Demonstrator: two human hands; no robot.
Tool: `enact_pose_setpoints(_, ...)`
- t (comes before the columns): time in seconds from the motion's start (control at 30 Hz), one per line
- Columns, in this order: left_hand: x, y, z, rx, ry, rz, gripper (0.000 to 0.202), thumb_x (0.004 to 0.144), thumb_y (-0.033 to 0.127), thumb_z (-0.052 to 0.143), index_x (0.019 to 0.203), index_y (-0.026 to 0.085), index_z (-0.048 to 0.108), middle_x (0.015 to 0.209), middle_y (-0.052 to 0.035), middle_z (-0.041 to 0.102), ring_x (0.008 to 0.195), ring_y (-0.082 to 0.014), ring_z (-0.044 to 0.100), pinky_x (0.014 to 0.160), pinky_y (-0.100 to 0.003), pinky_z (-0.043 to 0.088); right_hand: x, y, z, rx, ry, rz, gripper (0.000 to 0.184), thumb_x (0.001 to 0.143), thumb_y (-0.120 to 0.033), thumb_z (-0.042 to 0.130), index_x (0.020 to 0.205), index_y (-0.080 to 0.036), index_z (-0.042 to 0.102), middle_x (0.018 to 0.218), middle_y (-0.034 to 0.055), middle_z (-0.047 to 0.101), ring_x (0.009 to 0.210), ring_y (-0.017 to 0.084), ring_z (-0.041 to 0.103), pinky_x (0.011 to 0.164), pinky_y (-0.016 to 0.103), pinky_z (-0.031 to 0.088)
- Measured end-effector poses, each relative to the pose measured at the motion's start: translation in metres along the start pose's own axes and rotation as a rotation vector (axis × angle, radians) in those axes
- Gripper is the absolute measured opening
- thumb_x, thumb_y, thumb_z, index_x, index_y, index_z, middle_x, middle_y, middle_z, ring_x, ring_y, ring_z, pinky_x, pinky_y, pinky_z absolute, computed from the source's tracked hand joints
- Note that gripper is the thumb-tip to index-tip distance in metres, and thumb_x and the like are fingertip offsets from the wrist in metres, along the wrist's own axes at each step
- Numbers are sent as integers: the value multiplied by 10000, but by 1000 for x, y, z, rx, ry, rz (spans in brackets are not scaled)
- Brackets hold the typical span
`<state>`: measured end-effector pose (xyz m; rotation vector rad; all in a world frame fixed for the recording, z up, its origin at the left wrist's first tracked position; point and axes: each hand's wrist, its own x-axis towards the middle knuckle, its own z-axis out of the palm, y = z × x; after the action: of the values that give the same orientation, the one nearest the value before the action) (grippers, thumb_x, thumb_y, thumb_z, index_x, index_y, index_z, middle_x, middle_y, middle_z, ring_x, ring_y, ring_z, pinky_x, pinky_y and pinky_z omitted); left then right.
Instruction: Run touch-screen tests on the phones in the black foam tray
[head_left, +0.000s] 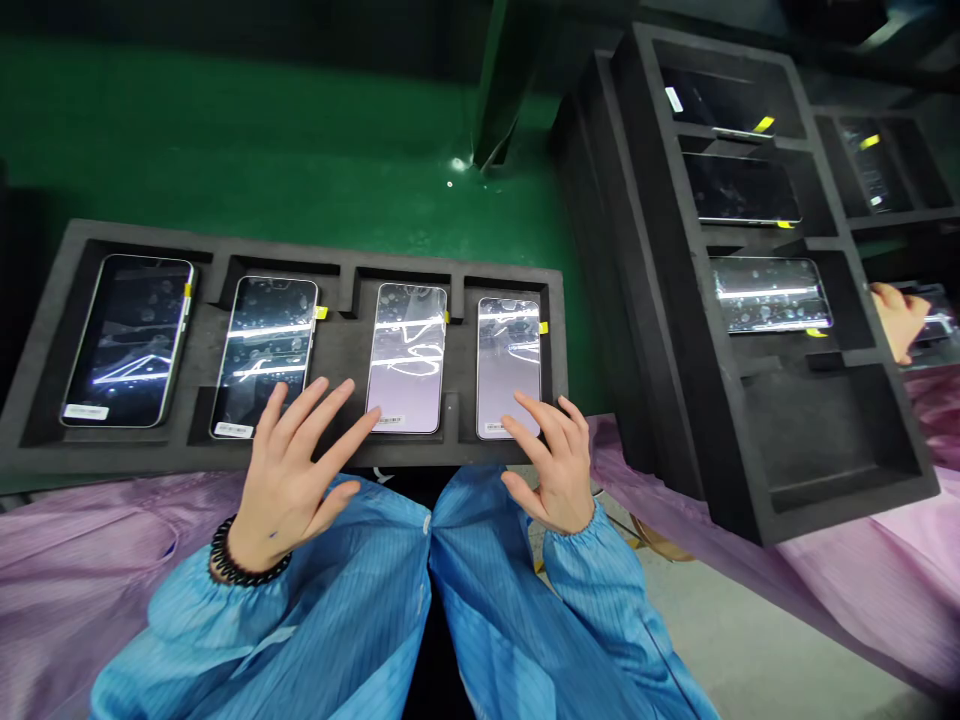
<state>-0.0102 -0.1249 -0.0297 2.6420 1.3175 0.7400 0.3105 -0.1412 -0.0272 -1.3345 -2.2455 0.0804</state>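
Left fingers: my left hand (292,480) is spread wide and grips nothing; the index tip meets the lower left corner of the third phone, a lilac-lit glass slab (405,365), probably pressing its screen.
Right fingers: my right hand (559,470) is loosely fanned and holds nothing; its tips lie over the lower part of the fourth phone, a smaller-looking lilac-lit slab (508,365); contact unclear.
Cuffs: blue striped fabric sleeves (600,560), gathered at the wrists.
Second phone: grey-black glossy rectangle (266,335), partly under my left fingertips.
Tray: matte black foam block (172,457) under both hands; recesses presumably keep the phones apart.
First phone: dark, rounded-corner slab (127,340), left of my left fingers.
Stack: black foam trays (832,440) beyond my right fingers, bearing more phones.
Far right: a co-worker's hand (898,318).
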Motion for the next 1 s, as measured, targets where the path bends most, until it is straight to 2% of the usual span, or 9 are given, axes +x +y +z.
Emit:
enact_pose_setpoints(0.1,-1,0,1,-39,62,-4,638,1031,519,279,1605,239,282,1698,-94,223,1563,-332,248,1295,-577,184,-2,2,2,31,29,4,585,1029,-460,405,1576,-279,304,1444,112,587,1276,262,568,1162,540,364)
enact_pose_setpoints(0.17,-1,0,1,-42,73,-2,630,1033,488,303,1616,258,238,1702,-89,210,1564,-326,247,1286,-593,202,-3,2,3,40,37,-3,617,1022,-450,423,1590,-254,282,1448,127,585,1277,273,568,1162,544,361)
enact_pose_setpoints(0.3,1,0,0,1,4,7,580,1029,438,358,1591,304,313,1682,-70,280,1565,-325,244,1291,-595,171,0,0,1,-9,-24,-10,447,1038,-432,394,1416,-257,553,1437,118,590,1251,273,568,1178,525,324)
enact_pose_setpoints(0.37,2,0,0,9,-18,12,562,1030,451,348,1571,304,366,1658,-79,335,1554,-335,269,1295,-592,153,2,-1,0,-22,-32,-1,424,1043,-441,372,1352,-270,606,1435,100,591,1241,264,570,1182,512,319)
enact_pose_setpoints(0.53,1,0,0,-16,69,-1,638,1035,515,261,1603,227,287,1690,-114,243,1555,-341,265,1291,-580,200,0,1,0,28,4,8,558,1042,-465,377,1555,-249,345,1448,135,578,1289,266,545,1166,528,343)
enact_pose_setpoints(0.7,-1,0,0,-1,87,8,639,1031,454,322,1621,236,213,1690,-124,239,1557,-339,265,1266,-624,243,-3,3,1,53,-8,5,636,1030,-471,406,1603,-241,255,1477,140,560,1302,278,543,1177,540,331)
enact_pose_setpoints(0.87,-2,0,0,-4,54,6,626,1034,420,318,1622,232,209,1697,-120,213,1571,-331,229,1272,-629,226,-3,2,1,43,-21,2,602,1028,-473,412,1578,-240,331,1477,142,554,1302,276,547,1189,528,316)
enact_pose_setpoints(1.0,10,3,-8,-111,98,-45,600,1049,479,235,1610,268,250,1691,-62,256,1559,-323,265,1281,-598,246,8,10,-19,165,-43,19,510,1052,-508,320,1466,-270,500,1443,106,580,1286,271,568,1185,538,336)
